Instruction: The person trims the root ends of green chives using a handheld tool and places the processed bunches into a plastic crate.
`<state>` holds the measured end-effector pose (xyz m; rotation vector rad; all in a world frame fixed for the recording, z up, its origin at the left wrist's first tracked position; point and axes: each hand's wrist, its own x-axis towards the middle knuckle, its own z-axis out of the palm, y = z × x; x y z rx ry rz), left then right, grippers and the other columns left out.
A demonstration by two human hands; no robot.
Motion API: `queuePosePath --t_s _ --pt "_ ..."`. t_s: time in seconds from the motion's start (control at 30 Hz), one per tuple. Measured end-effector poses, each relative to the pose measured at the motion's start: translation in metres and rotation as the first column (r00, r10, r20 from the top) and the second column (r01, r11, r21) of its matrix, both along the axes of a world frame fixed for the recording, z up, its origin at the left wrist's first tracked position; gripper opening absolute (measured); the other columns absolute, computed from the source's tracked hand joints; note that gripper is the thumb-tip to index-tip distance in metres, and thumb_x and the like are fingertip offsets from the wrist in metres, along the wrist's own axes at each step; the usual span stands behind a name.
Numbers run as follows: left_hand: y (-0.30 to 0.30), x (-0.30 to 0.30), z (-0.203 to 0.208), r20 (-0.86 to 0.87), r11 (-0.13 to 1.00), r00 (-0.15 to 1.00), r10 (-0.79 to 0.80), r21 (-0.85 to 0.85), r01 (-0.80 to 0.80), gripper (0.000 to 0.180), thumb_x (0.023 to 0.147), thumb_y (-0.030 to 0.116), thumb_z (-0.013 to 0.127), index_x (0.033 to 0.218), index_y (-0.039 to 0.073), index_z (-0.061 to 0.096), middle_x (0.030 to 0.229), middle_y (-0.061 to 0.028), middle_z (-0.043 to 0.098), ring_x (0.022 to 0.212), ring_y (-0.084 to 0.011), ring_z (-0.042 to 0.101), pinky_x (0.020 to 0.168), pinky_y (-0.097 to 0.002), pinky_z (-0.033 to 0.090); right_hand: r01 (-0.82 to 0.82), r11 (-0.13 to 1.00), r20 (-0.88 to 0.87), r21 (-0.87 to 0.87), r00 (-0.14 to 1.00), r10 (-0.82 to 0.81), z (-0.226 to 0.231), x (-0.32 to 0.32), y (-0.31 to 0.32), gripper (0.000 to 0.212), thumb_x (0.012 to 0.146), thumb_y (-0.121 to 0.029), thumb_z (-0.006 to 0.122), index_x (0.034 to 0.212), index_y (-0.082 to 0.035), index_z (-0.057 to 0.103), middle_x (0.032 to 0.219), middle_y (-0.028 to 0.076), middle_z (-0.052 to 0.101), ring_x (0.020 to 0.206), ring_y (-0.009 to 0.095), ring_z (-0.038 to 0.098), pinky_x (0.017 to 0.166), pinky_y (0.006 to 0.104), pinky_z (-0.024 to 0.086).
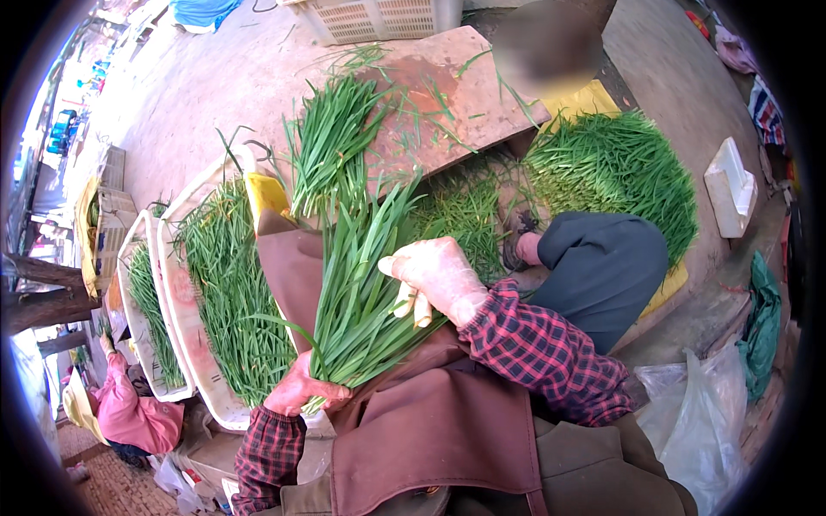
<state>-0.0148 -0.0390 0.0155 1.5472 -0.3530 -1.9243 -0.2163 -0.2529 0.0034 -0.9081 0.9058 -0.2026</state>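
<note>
A bunch of garlic chives (361, 292) with long flat green leaves lies slanted over my lap. My left hand (301, 387) is closed round its lower end, the pale stem ends poking out below the fingers. Over the right side of the bunch is my right hand (439, 277), its fingers curled and bent downward against the leaves. What they pinch, if anything, is hidden. Beneath the bunch, a brown apron (430, 421) covers my lap. Just beyond it, another bundle of chives (335, 142) rests at the left edge of a low board (469, 69).
To my left stand long white crates (185, 318) filled with chives. A large chive heap (615, 176) lies on yellow sheeting at the right, near a foam box (731, 185). Loose chives (465, 202) cover the ground ahead. A person in pink (142, 404) sits at far left.
</note>
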Motion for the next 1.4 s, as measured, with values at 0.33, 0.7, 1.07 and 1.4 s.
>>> queuePosePath --t_s 0.33,0.7,1.07,1.4 --pt "0.000 0.000 0.003 0.001 1.000 1.000 0.012 0.014 -0.012 0.037 0.071 -0.010 0.075 0.105 -0.002 0.061 0.073 -0.0059 0.062 0.053 -0.0129 0.055 0.046 -0.0264 0.040 0.064 0.997 0.128 0.033 0.989 -0.068 0.004 -0.017 0.011 0.014 0.089 -0.007 0.065 0.078 0.001 0.067 0.059 0.008 0.063 0.037 0.014 0.054 0.032 0.0270 0.041" --pt "-0.006 0.004 0.010 0.106 0.998 0.992 -0.069 -0.003 0.070 0.044 0.069 -0.014 0.075 0.109 -0.001 0.062 0.077 -0.0076 0.067 0.056 -0.0136 0.061 0.047 -0.0261 0.046 0.069 0.697 -0.038 -0.714 0.990 -0.137 -0.017 -0.062 -0.033 0.024 0.095 -0.010 0.066 0.117 0.000 0.068 0.077 0.005 0.069 0.060 0.008 0.060 0.058 0.0239 0.051" --pt "-0.014 0.003 0.015 0.101 0.989 0.984 -0.149 -0.007 0.150 0.047 0.070 -0.013 0.074 0.113 -0.001 0.060 0.085 -0.0060 0.066 0.059 -0.0115 0.058 0.049 -0.0254 0.045 -0.169 -0.158 -0.182 -0.973 0.981 0.072 -0.033 -0.027 0.009 0.011 0.090 -0.015 0.059 0.096 -0.008 0.065 0.069 0.002 0.061 0.059 0.018 0.063 0.055 0.0339 0.049" --pt "-0.009 0.009 0.016 0.112 0.976 0.970 -0.217 -0.003 0.219 0.048 0.073 -0.012 0.073 0.117 0.000 0.059 0.089 -0.0040 0.064 0.063 -0.0111 0.057 0.053 -0.0255 0.046 0.047 0.284 0.052 -0.958 0.999 0.010 -0.014 -0.024 0.002 0.018 0.090 -0.021 0.069 0.092 -0.004 0.071 0.080 0.013 0.071 0.069 0.030 0.069 0.062 0.0400 0.056"
